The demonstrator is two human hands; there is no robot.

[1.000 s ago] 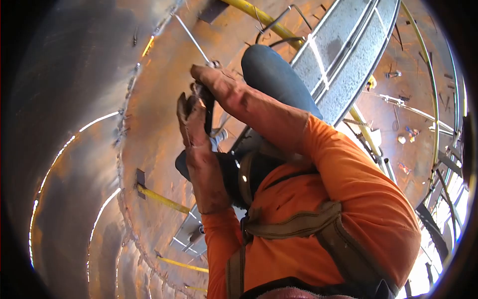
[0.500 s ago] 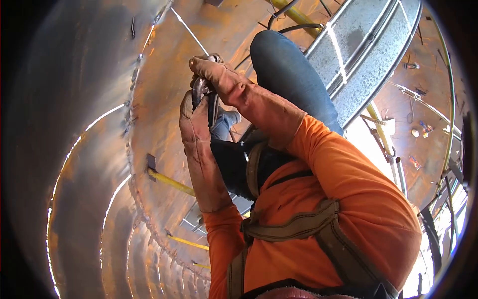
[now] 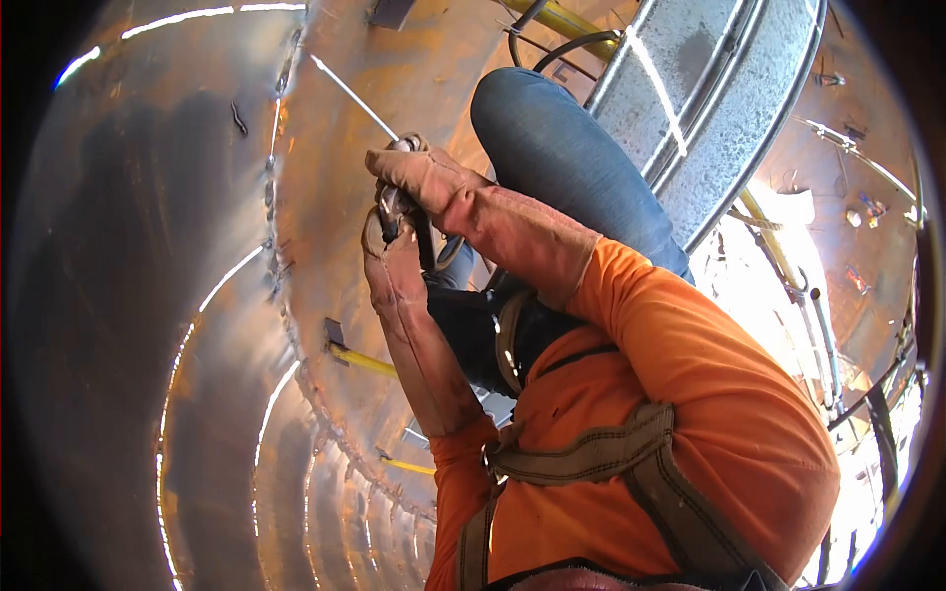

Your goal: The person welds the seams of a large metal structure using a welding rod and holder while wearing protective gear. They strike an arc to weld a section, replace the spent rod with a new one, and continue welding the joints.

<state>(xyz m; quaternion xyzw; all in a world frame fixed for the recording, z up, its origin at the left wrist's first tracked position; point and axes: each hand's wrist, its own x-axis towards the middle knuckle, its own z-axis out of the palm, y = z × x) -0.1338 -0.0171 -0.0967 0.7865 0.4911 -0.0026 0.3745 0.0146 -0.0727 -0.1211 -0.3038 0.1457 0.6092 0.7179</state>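
White rod (image 3: 355, 97) juts from the curled right hand (image 3: 422, 169), left hand (image 3: 392, 251) clasping a dark tool (image 3: 395, 209); plate mark (image 3: 562, 74) unreadable.

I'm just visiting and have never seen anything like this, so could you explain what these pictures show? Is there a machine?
No robot here, just a person in an orange long-sleeved shirt and long reddish-tan gloves. The camera is worn on the head, looking forward and down. The left hand holds a dark, partly shiny metal tool; the right hand grips the near end of a thin, pale, straight rod. A glove hides whether rod and tool join. To the left curves a brownish-grey metal wall. Behind the knee in blue trousers lies a grey metal plank, crossed by bright light.
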